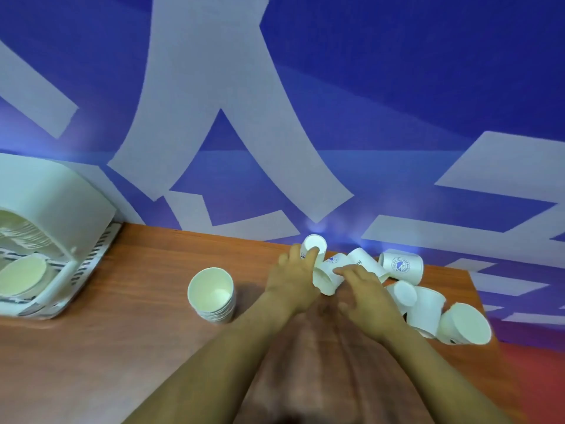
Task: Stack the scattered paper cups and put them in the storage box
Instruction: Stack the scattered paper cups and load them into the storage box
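Both hands reach into a heap of tipped paper cups [400,266] near the surface's [137,347] far right edge, against the blue wall [397,87]. The left hand [293,281] curls its fingers around one cup [314,244]; the right hand [363,290] rests spread on another cup [328,278]. An upright stack of cups [212,296] stands apart on open wood. The white storage box [46,240] sits far left, cups inside.

office-like room: branded wall [336,87], wooden table [137,347]
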`<action>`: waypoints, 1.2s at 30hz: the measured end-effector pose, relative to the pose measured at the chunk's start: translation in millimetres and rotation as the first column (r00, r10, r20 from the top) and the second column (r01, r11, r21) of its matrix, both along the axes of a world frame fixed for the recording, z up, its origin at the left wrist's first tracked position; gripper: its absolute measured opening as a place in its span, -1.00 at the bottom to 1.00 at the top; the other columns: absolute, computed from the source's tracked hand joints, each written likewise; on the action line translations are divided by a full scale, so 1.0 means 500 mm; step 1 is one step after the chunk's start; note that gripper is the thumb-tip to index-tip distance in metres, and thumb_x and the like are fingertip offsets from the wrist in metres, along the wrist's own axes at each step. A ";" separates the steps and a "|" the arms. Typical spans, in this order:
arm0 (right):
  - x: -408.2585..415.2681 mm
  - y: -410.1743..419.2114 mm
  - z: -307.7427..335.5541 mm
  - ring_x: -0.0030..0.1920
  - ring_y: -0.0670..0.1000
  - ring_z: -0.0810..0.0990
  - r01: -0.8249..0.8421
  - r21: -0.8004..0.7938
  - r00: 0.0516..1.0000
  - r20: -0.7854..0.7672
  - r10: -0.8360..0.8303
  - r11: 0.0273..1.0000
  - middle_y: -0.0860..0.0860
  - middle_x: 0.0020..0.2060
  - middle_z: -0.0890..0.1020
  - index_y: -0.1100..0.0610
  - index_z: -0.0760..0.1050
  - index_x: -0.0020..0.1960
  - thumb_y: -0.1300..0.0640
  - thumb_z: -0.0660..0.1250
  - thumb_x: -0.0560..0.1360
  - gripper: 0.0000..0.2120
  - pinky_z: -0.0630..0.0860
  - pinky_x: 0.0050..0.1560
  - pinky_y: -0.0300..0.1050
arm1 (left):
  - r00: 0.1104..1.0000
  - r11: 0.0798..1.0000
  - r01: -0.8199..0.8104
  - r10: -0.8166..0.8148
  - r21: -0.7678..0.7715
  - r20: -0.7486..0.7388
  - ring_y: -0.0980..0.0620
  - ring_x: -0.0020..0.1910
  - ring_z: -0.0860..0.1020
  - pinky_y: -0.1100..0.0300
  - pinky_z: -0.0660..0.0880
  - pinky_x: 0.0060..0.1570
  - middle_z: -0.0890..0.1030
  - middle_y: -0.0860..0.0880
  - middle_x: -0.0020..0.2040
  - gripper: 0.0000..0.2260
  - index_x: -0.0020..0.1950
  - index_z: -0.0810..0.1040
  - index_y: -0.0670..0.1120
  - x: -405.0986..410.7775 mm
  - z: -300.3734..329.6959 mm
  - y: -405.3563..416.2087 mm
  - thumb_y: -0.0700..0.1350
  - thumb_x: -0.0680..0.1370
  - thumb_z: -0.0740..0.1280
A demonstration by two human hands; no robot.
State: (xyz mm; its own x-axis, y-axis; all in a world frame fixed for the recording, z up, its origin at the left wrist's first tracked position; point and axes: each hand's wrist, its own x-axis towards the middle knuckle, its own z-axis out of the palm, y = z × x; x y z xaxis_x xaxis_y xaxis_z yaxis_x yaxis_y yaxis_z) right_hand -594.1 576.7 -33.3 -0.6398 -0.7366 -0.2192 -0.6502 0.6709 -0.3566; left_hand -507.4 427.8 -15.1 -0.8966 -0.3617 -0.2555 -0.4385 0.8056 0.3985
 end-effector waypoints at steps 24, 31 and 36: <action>-0.052 -0.033 -0.143 0.06 0.14 0.44 -0.135 0.202 0.958 -0.222 0.180 0.970 0.07 0.32 0.36 -0.15 0.42 0.23 0.20 0.49 0.20 -0.34 0.51 -0.06 -0.06 | 0.973 0.958 0.114 -0.055 -0.264 0.223 -0.15 0.22 0.34 0.12 0.26 -0.11 0.28 -0.13 0.32 -0.51 0.39 0.20 -0.03 -0.071 -0.102 -0.013 -0.21 0.51 0.29; -0.019 0.008 -0.105 -0.09 0.09 0.48 -0.146 0.168 0.952 -0.246 0.185 0.975 -0.07 0.06 0.57 0.00 0.49 0.06 0.02 0.48 0.20 -0.55 0.44 -0.22 -0.07 | 0.949 0.962 0.152 -0.078 -0.226 0.306 -0.17 0.22 0.39 0.05 0.34 0.06 0.35 -0.14 0.29 -0.46 0.40 0.17 -0.01 0.009 -0.092 0.015 -0.14 0.50 0.33; 0.024 0.040 -0.013 0.12 0.04 0.40 0.045 0.090 0.996 -0.076 -0.038 0.995 -0.12 0.09 0.51 -0.04 0.36 0.16 -0.19 0.39 0.34 -0.52 0.39 -0.01 -0.09 | 0.985 0.993 0.040 -0.021 -0.109 0.170 -0.18 0.19 0.46 0.03 0.38 0.10 0.38 -0.12 0.28 -0.41 0.40 0.15 -0.05 0.090 -0.041 0.023 0.02 0.47 0.35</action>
